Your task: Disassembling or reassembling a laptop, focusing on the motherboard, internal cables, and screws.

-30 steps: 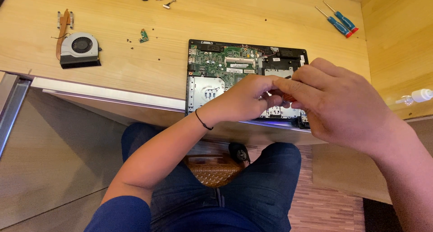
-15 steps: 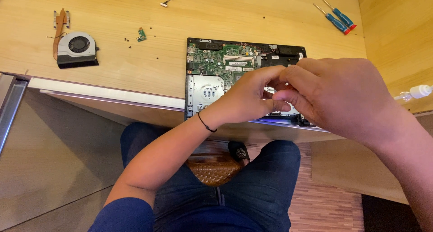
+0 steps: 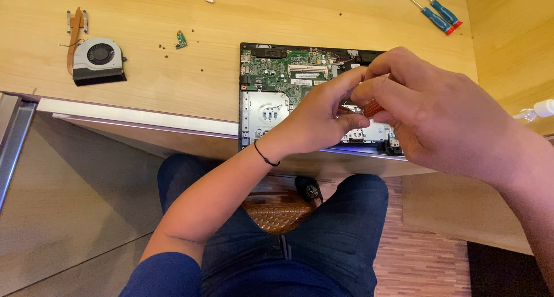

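An opened laptop base point(image 3: 271, 95) with its green circuit board exposed lies on the wooden desk point(image 3: 173, 72), overhanging the front edge. Both hands meet just above its right half. My right hand point(image 3: 438, 115) grips a small tool with an orange-red knurled handle point(image 3: 373, 108). My left hand point(image 3: 320, 118), with a black band on the wrist, pinches at the tool's tip with thumb and fingers. What lies at the tip is hidden by the fingers.
A removed cooling fan with copper heat pipe point(image 3: 95, 57) lies at the desk's left. A small green board point(image 3: 181, 40) and loose screws sit near it. Two blue screwdrivers point(image 3: 435, 13) rest at the back right. A white bottle point(image 3: 536, 109) is at the right edge.
Both hands have risen slightly and stayed together over the laptop. The orange-red handle now shows between the fingers.
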